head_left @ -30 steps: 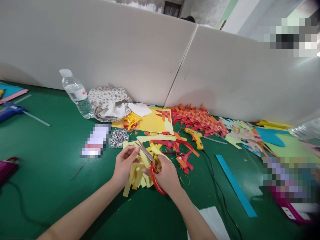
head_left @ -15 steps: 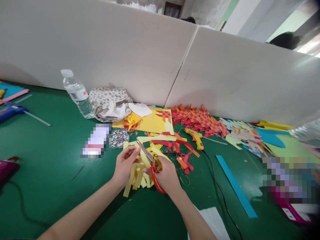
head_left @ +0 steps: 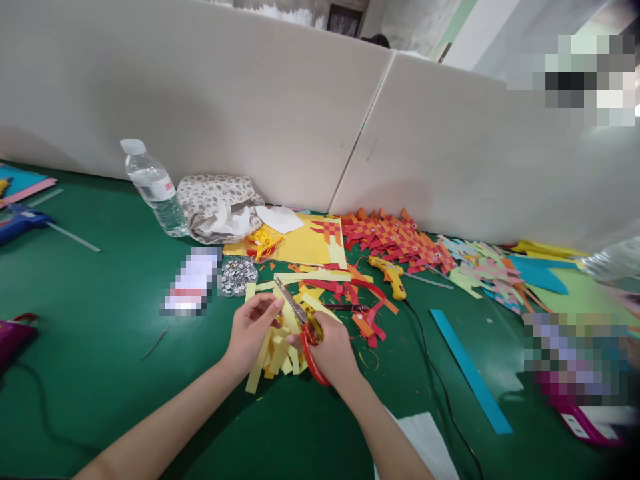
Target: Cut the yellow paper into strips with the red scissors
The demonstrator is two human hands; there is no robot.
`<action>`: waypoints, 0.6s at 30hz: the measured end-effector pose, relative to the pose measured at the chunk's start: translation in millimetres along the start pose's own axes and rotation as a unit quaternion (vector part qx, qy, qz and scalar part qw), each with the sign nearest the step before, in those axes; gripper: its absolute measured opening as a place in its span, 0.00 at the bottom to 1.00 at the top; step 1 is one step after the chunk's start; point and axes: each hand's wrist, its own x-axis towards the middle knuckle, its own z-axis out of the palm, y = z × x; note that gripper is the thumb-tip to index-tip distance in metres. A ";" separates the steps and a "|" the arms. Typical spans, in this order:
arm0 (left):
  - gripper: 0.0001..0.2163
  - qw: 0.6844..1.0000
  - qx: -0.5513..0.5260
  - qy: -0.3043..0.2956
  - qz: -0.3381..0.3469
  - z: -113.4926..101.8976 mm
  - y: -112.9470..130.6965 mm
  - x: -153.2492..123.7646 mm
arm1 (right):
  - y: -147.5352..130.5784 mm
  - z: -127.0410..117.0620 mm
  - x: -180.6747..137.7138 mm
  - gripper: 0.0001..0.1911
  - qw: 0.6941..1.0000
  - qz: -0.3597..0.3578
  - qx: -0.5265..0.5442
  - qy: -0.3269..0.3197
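Red-and-yellow-handled scissors (head_left: 311, 359) are in my right hand (head_left: 329, 350), their metal blades pointing up and left. The blade tips reach just past the thumb of my left hand (head_left: 250, 333). Curled fingers and thumb of that hand pinch a pale yellow paper strip (head_left: 289, 321), partly hidden behind the blades and fingers. Under both hands lies a loose heap of pale and deeper yellow paper strips (head_left: 259, 373). Red and orange paper scraps (head_left: 373, 327) lie just right of the scissors.
Behind are a bag of googly eyes (head_left: 239, 277), yellow card (head_left: 295, 243) and woven red-orange paper fish (head_left: 395, 237). A yellow glue gun (head_left: 393, 277) trails a black cord. A water bottle (head_left: 155, 190) stands left; a blue strip (head_left: 470, 370) lies right. A white partition (head_left: 200, 93) closes the back.
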 end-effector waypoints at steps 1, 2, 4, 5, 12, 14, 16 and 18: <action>0.07 1.000 0.001 0.001 0.000 0.1 0.3 0.0 | 0.9 0.6 -0.1 0.21 1.000 0.000 0.004 0.000; 0.07 1.000 0.001 0.002 0.001 0.2 0.5 0.0 | 1.7 1.0 -0.1 0.21 1.000 0.001 0.006 -0.001; 0.07 1.000 0.005 -0.001 0.000 0.1 0.5 -0.2 | 2.6 1.1 0.2 0.21 1.000 0.001 0.011 -0.005; 0.07 1.000 0.007 -0.004 -0.001 -0.1 0.3 -0.4 | 2.6 0.7 0.6 0.21 1.000 0.001 0.014 -0.007; 0.08 0.999 0.023 -0.039 -0.012 -0.9 0.8 -0.3 | 0.6 -3.3 2.8 0.20 0.998 0.021 0.054 -0.004; 0.08 0.998 0.027 -0.051 -0.019 -0.2 2.1 -0.1 | 2.5 -4.6 3.2 0.22 0.997 0.024 0.075 0.011; 0.09 0.997 0.032 -0.065 -0.033 0.7 3.0 -0.2 | 5.5 -6.1 3.6 0.21 0.993 0.034 0.109 0.022; 0.09 0.995 0.034 -0.079 -0.049 1.1 3.0 -0.6 | 8.3 -7.2 4.1 0.18 0.984 0.057 0.169 0.015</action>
